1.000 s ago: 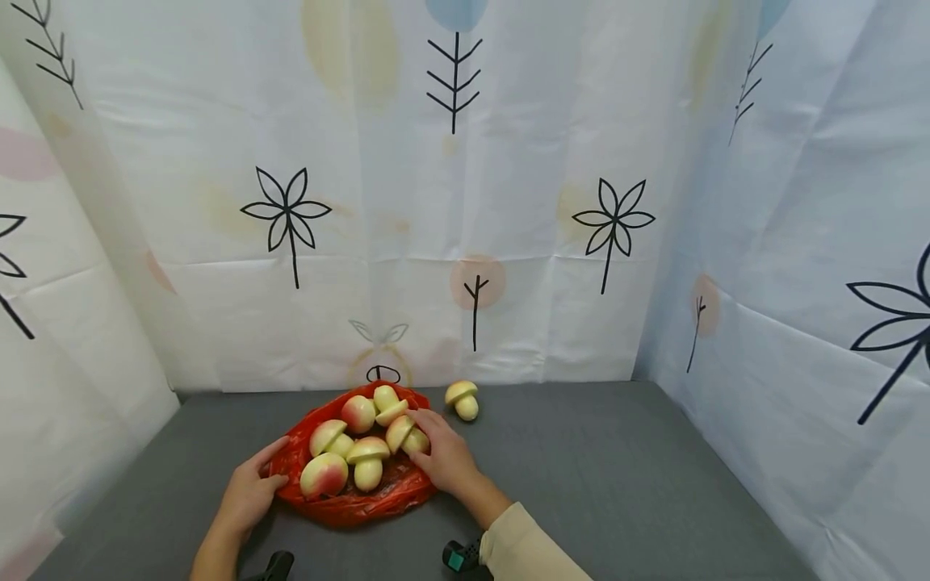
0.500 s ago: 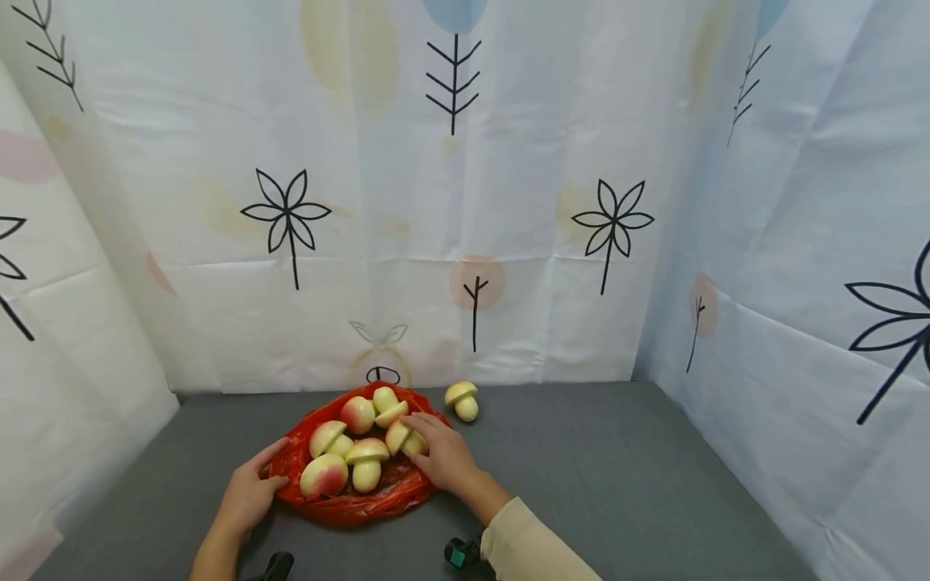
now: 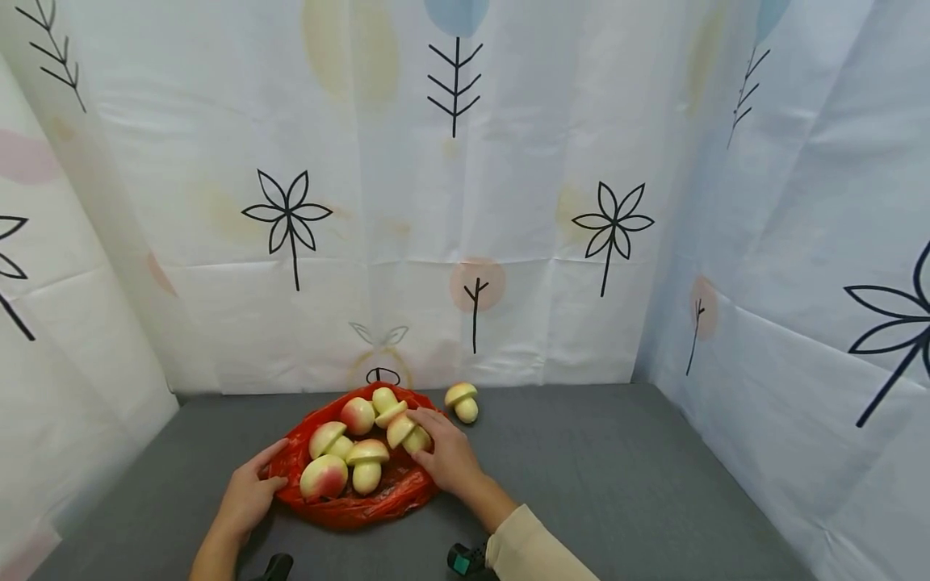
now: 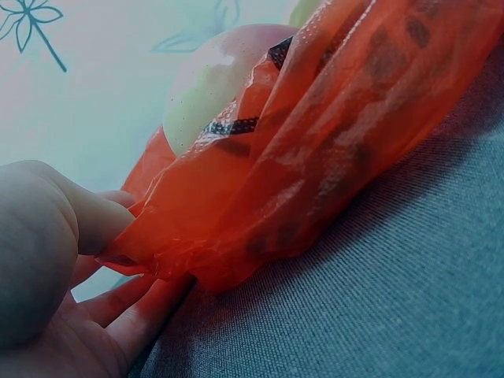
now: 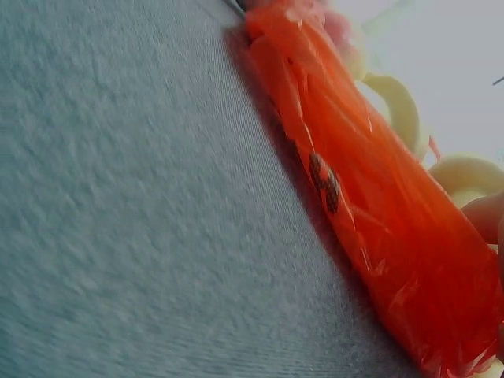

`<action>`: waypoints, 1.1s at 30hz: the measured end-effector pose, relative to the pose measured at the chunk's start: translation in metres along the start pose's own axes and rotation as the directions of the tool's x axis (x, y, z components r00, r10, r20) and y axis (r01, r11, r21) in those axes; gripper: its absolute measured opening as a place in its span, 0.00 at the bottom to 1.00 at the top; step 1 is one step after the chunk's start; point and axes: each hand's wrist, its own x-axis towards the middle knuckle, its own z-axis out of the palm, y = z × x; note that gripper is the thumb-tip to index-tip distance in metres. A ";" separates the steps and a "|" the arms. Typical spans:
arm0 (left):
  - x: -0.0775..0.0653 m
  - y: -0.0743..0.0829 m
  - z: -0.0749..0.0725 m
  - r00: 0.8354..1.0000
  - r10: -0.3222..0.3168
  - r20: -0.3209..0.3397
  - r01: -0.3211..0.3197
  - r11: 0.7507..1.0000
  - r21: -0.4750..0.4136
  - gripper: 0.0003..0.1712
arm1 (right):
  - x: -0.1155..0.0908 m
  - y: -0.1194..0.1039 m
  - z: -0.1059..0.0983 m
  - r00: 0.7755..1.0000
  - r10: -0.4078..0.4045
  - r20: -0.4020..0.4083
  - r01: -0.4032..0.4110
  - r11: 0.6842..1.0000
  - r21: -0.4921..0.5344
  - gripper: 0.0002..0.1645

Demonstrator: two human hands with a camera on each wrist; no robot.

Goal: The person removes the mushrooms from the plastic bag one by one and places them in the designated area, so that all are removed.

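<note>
- While the left hand point(image 3: 247, 496) pinches the left edge of the red plastic bag point(image 3: 341, 512), the right hand point(image 3: 449, 452) grips a mushroom point(image 3: 403, 431) at the bag's right side — nudged slightly right within half a second
- Its placing seems unsettled
- One loose mushroom point(image 3: 461, 395) lies outside — far right of the bag

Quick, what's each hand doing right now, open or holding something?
Left hand: closed, pinching the edge of the red bag.
Right hand: closed, fingers and thumb around a mushroom.
</note>
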 end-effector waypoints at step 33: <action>-0.001 0.000 0.000 1.000 -0.002 -0.007 0.003 1.000 0.012 0.37 | -0.005 -0.009 -0.014 0.998 -0.007 0.056 0.000 0.992 0.125 0.23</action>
